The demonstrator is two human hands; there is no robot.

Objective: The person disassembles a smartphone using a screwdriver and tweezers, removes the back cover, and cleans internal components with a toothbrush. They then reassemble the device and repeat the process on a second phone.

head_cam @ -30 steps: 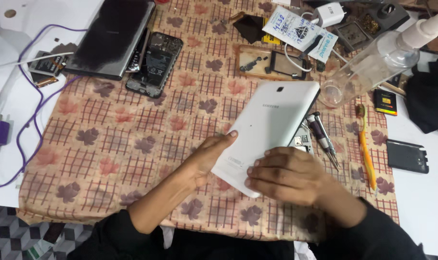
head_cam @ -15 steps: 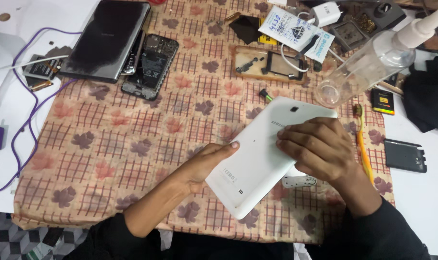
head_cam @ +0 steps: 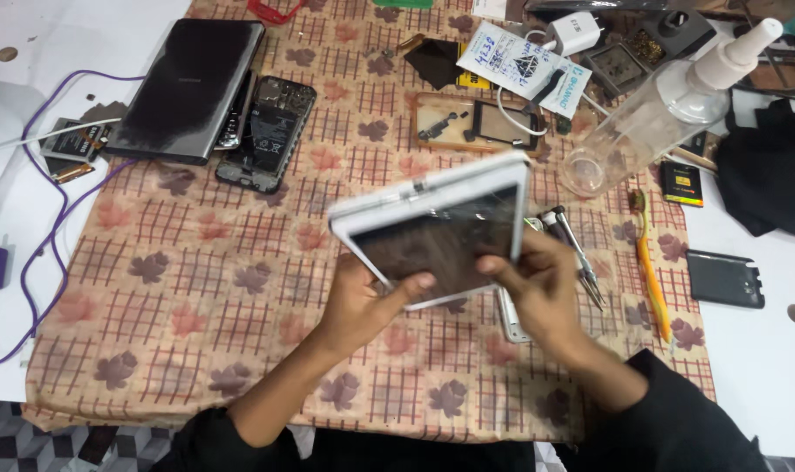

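Both hands, left hand (head_cam: 362,301) and right hand (head_cam: 542,288), now grip the white tablet (head_cam: 432,227) flipped screen-up and lifted above the bench's middle, where moments ago it lay back-up.

A tablet (head_cam: 437,229) is sitting between both hands above the cloth (head_cam: 197,297), left hand (head_cam: 367,301) under its near left corner, right hand (head_cam: 537,284) at its near right; an opened phone (head_cam: 268,133) is lying far left, a spray bottle (head_cam: 668,105) far right
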